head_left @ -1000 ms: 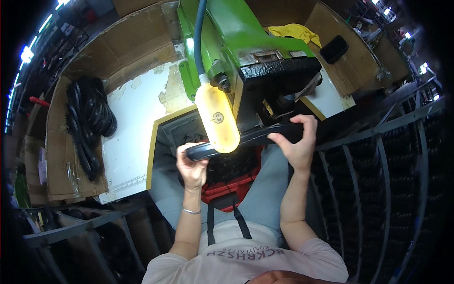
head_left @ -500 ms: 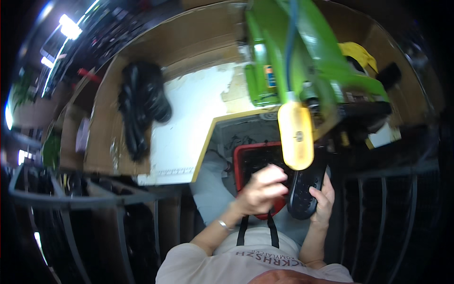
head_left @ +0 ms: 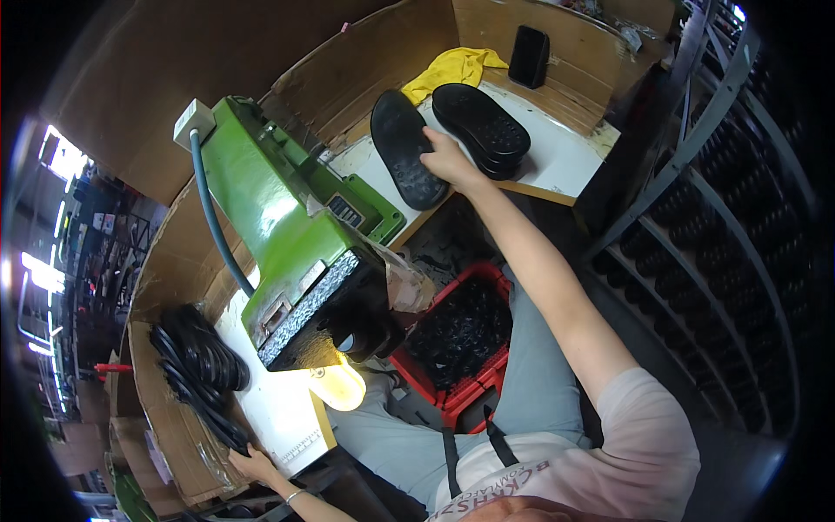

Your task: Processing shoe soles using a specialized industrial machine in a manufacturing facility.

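Note:
At the far side of the table my right hand [head_left: 450,163] grips a black shoe sole [head_left: 398,139] by its right edge, the thumb on the top face. Just right of it lies a short stack of black soles [head_left: 481,122]. At the lower left, my left hand [head_left: 252,465] has its fingers closed at the near end of a black sole [head_left: 207,416], part of a pile of soles [head_left: 202,348]; the fingertips are partly hidden. Between my hands stands a green machine [head_left: 278,209] with a lit yellow lamp [head_left: 341,385] under its head.
A red crate [head_left: 452,407] holding black scraps sits between my legs, below the table cutout. Cardboard walls [head_left: 365,65] edge the white table [head_left: 561,161]. A yellow cloth [head_left: 452,71] and a dark upright object [head_left: 529,56] lie at the back. Metal racks [head_left: 687,170] stand right.
My view has turned to the right. My right hand has carried the sole from beneath the lamp to the far tabletop. My left hand has moved from near the lamp to the left pile.

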The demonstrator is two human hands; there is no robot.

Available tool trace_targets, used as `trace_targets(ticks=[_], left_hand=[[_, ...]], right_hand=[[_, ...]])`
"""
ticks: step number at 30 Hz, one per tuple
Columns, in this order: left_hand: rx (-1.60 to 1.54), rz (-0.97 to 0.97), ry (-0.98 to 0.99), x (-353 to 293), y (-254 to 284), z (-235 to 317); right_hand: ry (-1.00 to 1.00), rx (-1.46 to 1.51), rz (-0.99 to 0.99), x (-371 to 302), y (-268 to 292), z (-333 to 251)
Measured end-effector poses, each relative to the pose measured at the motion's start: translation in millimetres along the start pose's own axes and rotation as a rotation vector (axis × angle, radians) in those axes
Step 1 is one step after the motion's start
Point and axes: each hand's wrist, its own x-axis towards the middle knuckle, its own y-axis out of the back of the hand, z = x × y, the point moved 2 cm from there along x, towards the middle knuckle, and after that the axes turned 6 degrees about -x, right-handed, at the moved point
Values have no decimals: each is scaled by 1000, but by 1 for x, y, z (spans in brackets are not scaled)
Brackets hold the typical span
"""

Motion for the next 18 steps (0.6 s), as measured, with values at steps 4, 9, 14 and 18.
trace_targets(ticks=[4,9,14,18], left_hand=[[-180,324,211,-24,55,-4],[-366,314,76,-63,168,43],[-865,-197,47,-109,171,135],[-1216,-724,44,-138,103,228]], right_hand=[[-236,48,-122,2,-39,17],[-59,221,231,-61,-35,42],[-278,954,-233,-219,-35,20],[-247,1091,-425,-281,-25,10]])
